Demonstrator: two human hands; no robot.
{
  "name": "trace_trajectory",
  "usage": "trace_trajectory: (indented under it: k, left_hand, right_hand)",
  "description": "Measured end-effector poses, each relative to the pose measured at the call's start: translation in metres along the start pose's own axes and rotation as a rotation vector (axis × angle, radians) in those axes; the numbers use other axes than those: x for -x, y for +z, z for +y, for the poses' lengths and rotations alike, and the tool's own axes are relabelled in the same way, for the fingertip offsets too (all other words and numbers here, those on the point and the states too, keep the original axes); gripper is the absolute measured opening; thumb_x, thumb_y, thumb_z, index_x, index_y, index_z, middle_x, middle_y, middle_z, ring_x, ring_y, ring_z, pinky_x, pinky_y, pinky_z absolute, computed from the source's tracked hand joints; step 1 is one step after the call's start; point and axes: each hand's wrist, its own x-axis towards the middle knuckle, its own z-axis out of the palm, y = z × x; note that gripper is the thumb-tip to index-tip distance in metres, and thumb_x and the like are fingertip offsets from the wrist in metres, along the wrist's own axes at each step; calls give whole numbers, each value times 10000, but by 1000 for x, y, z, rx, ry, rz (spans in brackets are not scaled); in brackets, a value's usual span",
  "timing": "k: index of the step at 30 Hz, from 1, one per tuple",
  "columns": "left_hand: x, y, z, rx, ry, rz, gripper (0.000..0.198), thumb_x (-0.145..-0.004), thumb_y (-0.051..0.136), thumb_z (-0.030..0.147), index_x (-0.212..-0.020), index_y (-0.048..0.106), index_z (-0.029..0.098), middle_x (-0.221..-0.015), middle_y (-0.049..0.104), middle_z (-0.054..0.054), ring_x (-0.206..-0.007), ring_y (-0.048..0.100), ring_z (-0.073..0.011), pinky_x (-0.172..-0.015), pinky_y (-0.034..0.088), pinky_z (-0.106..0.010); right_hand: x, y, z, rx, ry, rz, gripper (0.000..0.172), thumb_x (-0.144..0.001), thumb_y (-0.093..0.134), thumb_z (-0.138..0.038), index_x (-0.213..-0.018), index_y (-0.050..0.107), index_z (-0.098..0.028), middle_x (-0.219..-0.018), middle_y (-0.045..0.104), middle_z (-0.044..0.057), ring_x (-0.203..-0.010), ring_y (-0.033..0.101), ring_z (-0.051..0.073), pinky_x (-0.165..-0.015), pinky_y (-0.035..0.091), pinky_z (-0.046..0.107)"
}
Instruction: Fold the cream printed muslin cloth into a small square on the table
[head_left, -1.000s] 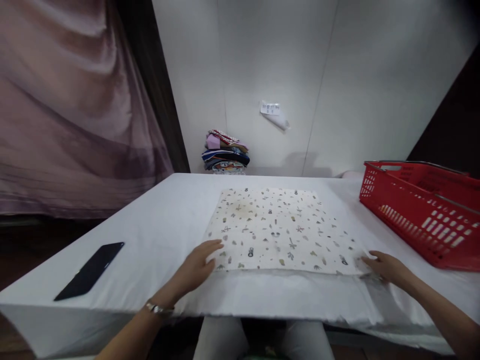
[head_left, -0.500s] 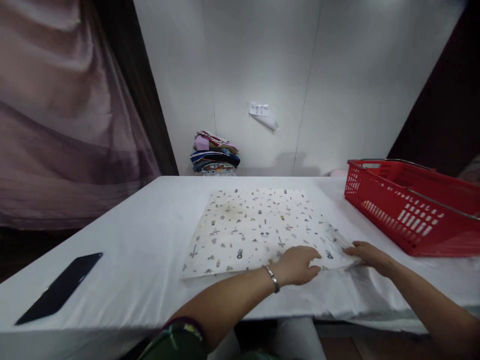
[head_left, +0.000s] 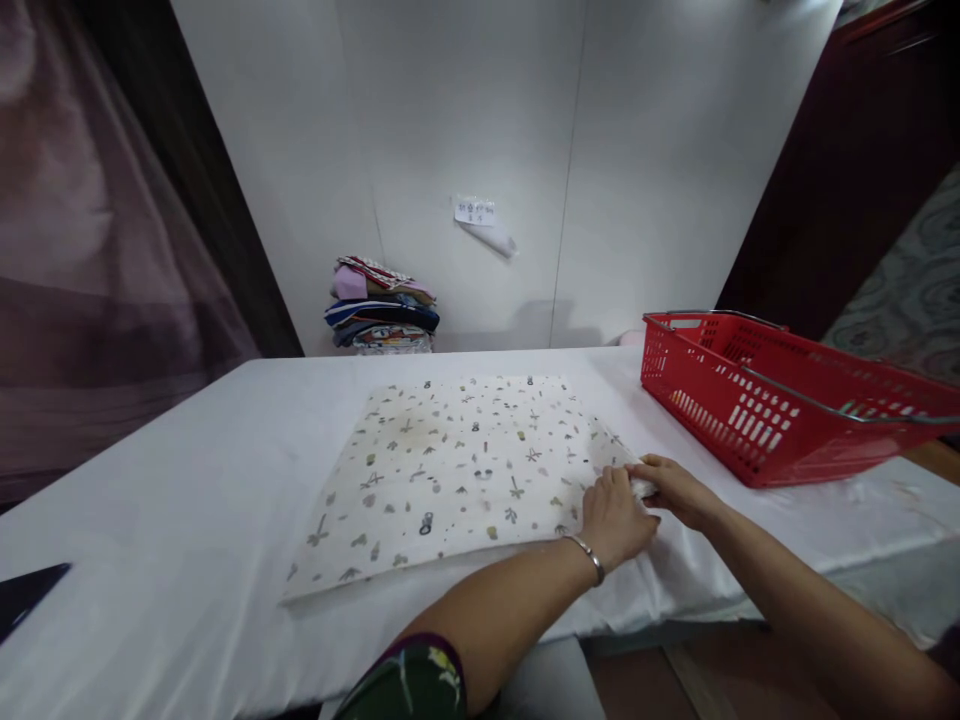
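Note:
A white cloth [head_left: 450, 470] with small printed figures in grey, brown and dark tones lies spread over the table in front of me. Its right near corner is bunched between my two hands. My left hand [head_left: 616, 515], with a silver bracelet at the wrist, is closed on the cloth's near edge by that corner. Right beside it, my right hand [head_left: 671, 488] pinches the gathered corner. The fingertips of both hands are partly hidden by the folds and by each other.
A red plastic basket [head_left: 772, 400] with metal handles stands on the white-covered table [head_left: 202, 480] at the right. Folded clothes [head_left: 384, 305] are stacked at the back by the wall. A dark flat object [head_left: 30, 595] lies at the left edge.
My left hand has moved right and closed on the cloth next to my right hand. The corner is more gathered. The view has turned to the right.

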Motion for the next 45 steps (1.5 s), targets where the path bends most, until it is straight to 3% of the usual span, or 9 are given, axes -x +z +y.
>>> trace_trajectory:
  k: [6,10,15,19,26,30,35,41,45]
  left_hand:
    - [-15,-4,-11,2,-1,-17,311,-809,463,249,-1110,456,171,-1092,568,-95,-999,552,-235,-806,430,-357]
    - [-18,-12,-16,-30,10,-4,268,-805,453,255,-1059,476,172,-1057,588,-92,-957,570,-241,-769,440,-360]
    - [-17,-20,-17,-33,55,10,277,-773,472,233,-1046,478,183,-1054,582,-73,-952,561,-217,-788,431,-335]
    - [-17,-23,-19,-30,88,7,268,-755,470,221,-1021,485,193,-1047,581,-67,-938,560,-216,-759,436,-334]
    - [-22,-32,-26,80,73,-45,262,-724,472,214,-984,502,232,-1007,598,-49,-897,558,-192,-732,424,-316]
    - [-28,-37,-35,182,58,-131,265,-695,493,229,-961,493,226,-984,602,-35,-863,551,-192,-727,423,-313]
    - [-32,-29,-49,273,82,-145,246,-678,510,238,-923,497,228,-942,600,-26,-822,540,-179,-702,404,-294]
    - [-35,-38,-50,361,-28,-232,205,-648,539,252,-847,505,219,-885,592,-21,-786,523,-167,-636,362,-276]
    - [-36,-51,-50,460,-90,-244,210,-591,550,235,-789,485,203,-742,521,13,-676,470,-129,-572,321,-256]
  right_hand:
    - [-8,-6,-2,27,-37,-81,285,-708,674,-423,-707,504,-194,-602,535,-27,-501,465,80,-426,341,181]
    - [-22,-13,-4,19,113,-205,372,-753,600,-550,-794,561,-183,-645,573,-18,-537,514,87,-434,354,168]
    - [-55,-9,-13,-107,182,-369,407,-847,455,-537,-996,593,-184,-797,683,40,-703,631,172,-632,494,278]
    - [-94,0,-25,-143,223,-434,456,-888,373,-489,-1061,600,-133,-817,710,87,-733,664,218,-788,494,358]
    - [-173,12,-49,-121,346,-294,401,-900,405,-436,-1018,620,-117,-680,700,76,-627,661,217,-734,516,363]
    - [-225,17,-55,-122,290,-203,276,-882,492,-342,-996,616,-123,-697,701,59,-641,660,192,-704,528,315]
    - [-279,20,-58,-126,201,-143,169,-856,546,-256,-936,620,-127,-706,696,44,-658,654,157,-693,529,254]
    - [-313,29,-64,-67,202,-88,121,-820,589,-226,-803,629,-113,-637,675,59,-593,636,168,-645,535,280]
    - [-318,35,-78,0,160,-27,143,-751,650,-176,-864,648,-87,-592,660,50,-558,625,178,-609,533,296]
